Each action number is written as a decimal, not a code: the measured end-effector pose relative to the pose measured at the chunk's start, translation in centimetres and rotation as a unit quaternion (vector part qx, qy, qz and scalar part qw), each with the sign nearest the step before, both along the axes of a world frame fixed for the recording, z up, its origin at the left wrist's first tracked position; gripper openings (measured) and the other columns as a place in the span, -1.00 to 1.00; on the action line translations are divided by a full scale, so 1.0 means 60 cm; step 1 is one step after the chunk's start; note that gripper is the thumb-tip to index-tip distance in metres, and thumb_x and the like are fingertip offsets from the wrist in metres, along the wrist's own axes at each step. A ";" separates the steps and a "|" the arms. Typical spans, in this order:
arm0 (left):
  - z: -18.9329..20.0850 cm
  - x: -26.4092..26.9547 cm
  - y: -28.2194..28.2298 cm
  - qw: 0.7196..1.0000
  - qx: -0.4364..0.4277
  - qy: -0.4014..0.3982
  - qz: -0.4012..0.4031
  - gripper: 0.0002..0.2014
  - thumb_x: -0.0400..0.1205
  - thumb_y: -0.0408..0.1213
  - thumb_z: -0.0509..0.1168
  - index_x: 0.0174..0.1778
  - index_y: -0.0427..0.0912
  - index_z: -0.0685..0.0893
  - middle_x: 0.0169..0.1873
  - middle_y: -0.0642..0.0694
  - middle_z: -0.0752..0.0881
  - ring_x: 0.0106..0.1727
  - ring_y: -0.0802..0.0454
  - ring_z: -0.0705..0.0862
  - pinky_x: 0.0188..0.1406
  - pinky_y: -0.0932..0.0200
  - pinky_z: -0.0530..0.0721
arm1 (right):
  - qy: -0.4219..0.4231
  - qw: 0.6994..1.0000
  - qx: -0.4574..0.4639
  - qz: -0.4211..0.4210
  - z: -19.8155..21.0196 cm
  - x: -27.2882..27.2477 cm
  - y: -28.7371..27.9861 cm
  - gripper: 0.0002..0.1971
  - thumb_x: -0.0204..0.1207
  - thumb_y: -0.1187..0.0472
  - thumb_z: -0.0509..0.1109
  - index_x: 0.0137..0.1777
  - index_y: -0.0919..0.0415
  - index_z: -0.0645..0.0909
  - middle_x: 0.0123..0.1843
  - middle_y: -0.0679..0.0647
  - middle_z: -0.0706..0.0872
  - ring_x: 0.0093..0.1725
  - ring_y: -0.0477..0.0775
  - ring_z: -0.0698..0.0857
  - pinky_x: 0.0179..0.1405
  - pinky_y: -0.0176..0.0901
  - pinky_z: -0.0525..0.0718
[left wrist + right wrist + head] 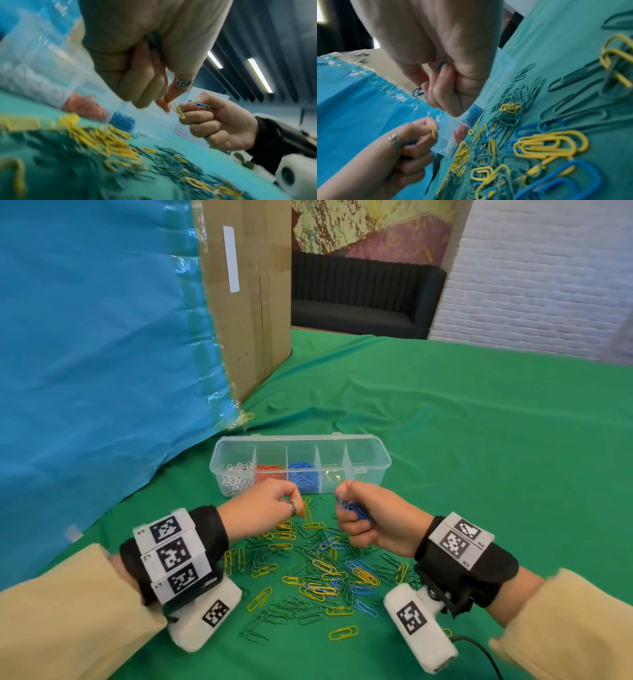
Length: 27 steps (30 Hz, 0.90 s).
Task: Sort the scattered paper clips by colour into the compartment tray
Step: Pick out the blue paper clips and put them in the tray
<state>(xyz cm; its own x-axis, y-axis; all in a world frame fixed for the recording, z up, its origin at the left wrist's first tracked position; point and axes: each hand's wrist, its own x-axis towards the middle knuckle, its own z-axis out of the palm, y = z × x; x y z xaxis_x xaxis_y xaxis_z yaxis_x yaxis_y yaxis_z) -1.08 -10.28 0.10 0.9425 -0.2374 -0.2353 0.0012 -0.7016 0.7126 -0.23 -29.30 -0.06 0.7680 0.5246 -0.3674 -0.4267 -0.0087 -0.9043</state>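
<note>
Head view: my right hand [368, 517] is a fist around a bunch of blue wire paper clips [352, 508], just in front of the clear plastic compartment tray [371, 462]. I should release them only above the blue compartment. My left hand [265, 505] pinches one yellow paper clip [307, 513], perhaps a blue one too, with knuckles up over the scattered pile [318, 573].

One five-compartment tray [380, 460], two hands, countless clips [318, 573]
</note>
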 end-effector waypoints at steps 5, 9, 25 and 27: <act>0.028 0.009 0.011 0.984 -0.102 0.144 0.034 -0.70 0.70 -0.37 -0.01 0.08 -0.15 0.64 -0.59 0.05 0.27 -0.69 0.18 0.15 -0.76 0.43 0.12 | 0.101 0.991 0.086 -0.001 0.013 0.024 -0.003 -0.77 0.53 0.19 -0.01 -0.35 0.12 0.31 -0.47 0.02 0.31 -0.63 -0.13 0.21 -0.70 -0.46 0.03; 0.054 0.035 0.011 0.874 -0.390 0.269 0.109 -0.73 0.68 -0.43 -0.01 0.13 -0.22 0.57 -0.57 0.04 0.25 -0.72 0.23 0.16 -0.88 0.44 0.07 | 0.129 0.988 0.068 -0.054 0.029 0.048 0.012 -0.72 0.60 0.17 0.03 -0.38 0.11 0.27 -0.57 -0.02 0.30 -0.72 -0.17 0.21 -0.86 -0.45 0.02; 0.050 0.115 0.012 0.734 -0.580 0.263 0.234 -0.44 0.70 -0.26 0.00 0.53 -0.57 0.12 0.42 -0.61 0.32 0.46 -0.47 0.34 0.43 -0.15 0.35 | 0.144 0.963 0.139 -0.178 0.062 0.140 0.063 -0.48 0.72 0.13 0.06 0.50 0.53 0.19 0.49 0.48 0.33 0.44 0.47 0.42 0.32 0.16 0.48; 0.048 0.118 0.015 0.739 -0.574 0.261 0.238 -0.39 0.69 -0.21 0.02 0.57 -0.52 0.06 0.50 -0.58 0.20 0.54 -0.48 0.19 0.52 -0.17 0.20 | 0.130 0.968 0.117 -0.181 0.055 0.143 0.061 -0.50 0.71 0.13 0.06 0.48 0.53 0.21 0.49 0.49 0.33 0.46 0.47 0.39 0.31 0.14 0.46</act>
